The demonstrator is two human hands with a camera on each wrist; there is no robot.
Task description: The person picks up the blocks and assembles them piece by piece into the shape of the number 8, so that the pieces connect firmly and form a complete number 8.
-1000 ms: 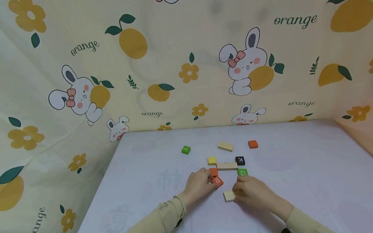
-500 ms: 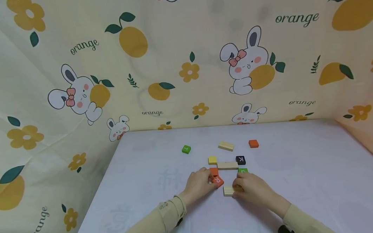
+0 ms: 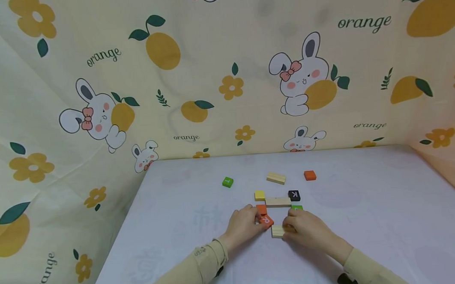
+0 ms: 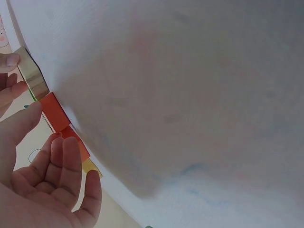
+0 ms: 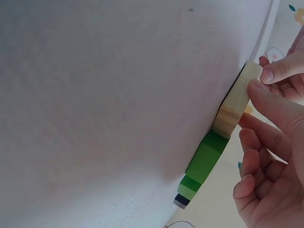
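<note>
My left hand (image 3: 241,225) pinches an orange letter block (image 3: 267,221), tilted on the table, between thumb and fingers. Another orange block (image 3: 261,209) sits just behind it, with a yellow block (image 3: 259,195) farther back. With thumb and index finger, my right hand (image 3: 313,229) holds a short plain wooden block (image 3: 277,231); the hand hides its right end in the head view. In the right wrist view this wooden block (image 5: 235,97) lies in line with a green block (image 5: 207,154). A long wooden strip (image 3: 278,202) lies between the two rows, near a black K block (image 3: 294,195).
Toward the back of the white table (image 3: 370,220) lie a green letter block (image 3: 227,182), a wooden block (image 3: 276,178) and an orange block (image 3: 310,175). A patterned cloth (image 3: 208,74) hangs behind the table.
My right hand has slid the wooden block slightly away from me and a little left, now covering more of the green block. The left hand keeps its place on the orange block.
</note>
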